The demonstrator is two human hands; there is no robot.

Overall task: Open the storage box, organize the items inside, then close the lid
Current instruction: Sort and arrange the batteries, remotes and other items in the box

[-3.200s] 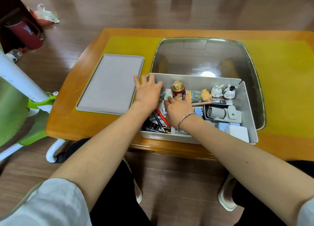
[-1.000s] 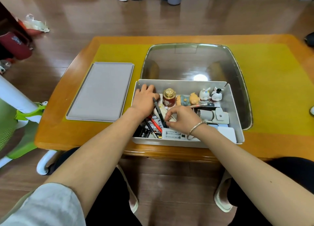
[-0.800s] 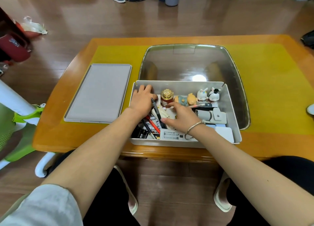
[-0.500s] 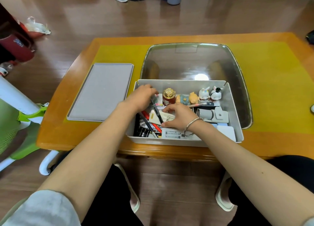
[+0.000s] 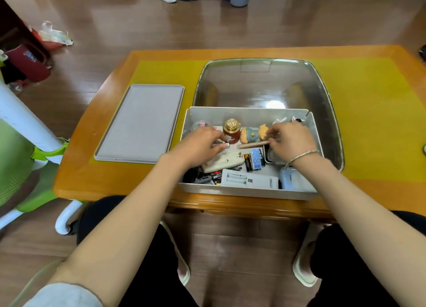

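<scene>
Fingers of both hands curl down among the contents of the open storage box at frame centre. Left hand: fingertips drawn together beside a red jar with a gold cap; whether they pinch anything cannot be told. Right hand, bracelet at the wrist: fingertips bent over a pink pen near a small doll figure, grip unclear. Batteries, a blue lighter and a white labelled packet lie toward the lower wall. Grey lid lies flat on the table, left of the box.
</scene>
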